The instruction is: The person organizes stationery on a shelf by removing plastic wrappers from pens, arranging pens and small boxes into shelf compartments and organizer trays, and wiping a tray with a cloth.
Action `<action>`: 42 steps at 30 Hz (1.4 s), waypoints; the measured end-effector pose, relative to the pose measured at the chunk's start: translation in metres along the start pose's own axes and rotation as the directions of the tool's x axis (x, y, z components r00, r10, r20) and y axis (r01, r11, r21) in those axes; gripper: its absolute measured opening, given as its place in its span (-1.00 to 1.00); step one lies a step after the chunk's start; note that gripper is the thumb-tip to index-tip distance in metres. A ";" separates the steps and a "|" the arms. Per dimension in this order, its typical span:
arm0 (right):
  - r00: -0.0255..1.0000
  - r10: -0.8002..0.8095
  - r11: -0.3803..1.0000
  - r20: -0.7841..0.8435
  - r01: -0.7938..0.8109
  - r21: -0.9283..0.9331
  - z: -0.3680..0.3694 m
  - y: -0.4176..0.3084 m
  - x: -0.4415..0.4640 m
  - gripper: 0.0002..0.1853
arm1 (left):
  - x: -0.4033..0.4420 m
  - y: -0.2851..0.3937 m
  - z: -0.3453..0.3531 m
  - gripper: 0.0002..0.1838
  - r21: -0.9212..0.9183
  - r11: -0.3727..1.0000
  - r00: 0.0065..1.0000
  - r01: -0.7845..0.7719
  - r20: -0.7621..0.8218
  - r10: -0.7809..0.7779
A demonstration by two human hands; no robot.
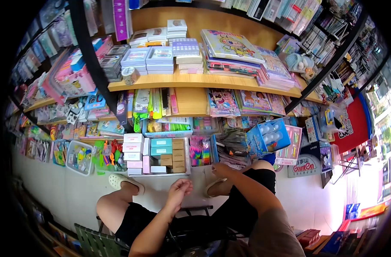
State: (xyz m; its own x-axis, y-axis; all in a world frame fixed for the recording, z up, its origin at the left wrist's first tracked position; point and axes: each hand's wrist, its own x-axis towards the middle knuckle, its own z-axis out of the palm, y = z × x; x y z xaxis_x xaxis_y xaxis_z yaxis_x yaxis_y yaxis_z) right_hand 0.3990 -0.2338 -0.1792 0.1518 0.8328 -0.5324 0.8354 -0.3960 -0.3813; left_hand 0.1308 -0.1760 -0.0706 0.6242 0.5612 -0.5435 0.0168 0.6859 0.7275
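My left hand hangs over the floor between my knees, just in front of a white tray of small boxes. Its fingers are curled in, and nothing shows in them. My right hand is at the front of a blue-edged bin of thin packets. Its fingers point left and are partly hidden, so I cannot tell whether they grip anything. In the tray stand teal boxes, brown boxes and white boxes. Beside it lies a pile of rainbow-coloured items.
Wooden shelves hold stacked books and boxed goods. A clear tub stands at left. At right are a blue box with white balls and a Ganten carton. A dark post rises at left.
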 end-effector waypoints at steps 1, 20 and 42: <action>1.000 -0.011 1.000 -0.022 0.011 0.011 0.004 0.008 -0.007 -0.71 | -0.002 -0.005 0.003 -0.87 0.004 1.000 1.000 -0.009 -0.002 0.009; 0.929 -0.088 0.995 -0.359 0.100 0.015 -0.006 0.027 -0.092 -0.75 | 0.014 -0.078 -0.064 -0.87 0.536 0.844 0.976 0.006 -0.186 0.112; 0.988 -0.147 0.988 -0.052 0.144 -0.064 0.026 0.030 -0.072 -0.82 | 0.025 -0.087 -0.024 -0.74 0.928 0.179 0.939 -0.326 0.297 0.171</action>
State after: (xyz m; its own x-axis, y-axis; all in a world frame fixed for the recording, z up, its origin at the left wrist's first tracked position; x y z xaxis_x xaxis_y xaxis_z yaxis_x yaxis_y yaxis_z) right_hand 0.3997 -0.3155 -0.1721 0.0544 0.9009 -0.4306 0.8806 -0.2466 -0.4046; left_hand 0.1260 -0.2106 -0.1569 0.8215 0.5066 -0.2617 0.5241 -0.4901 0.6965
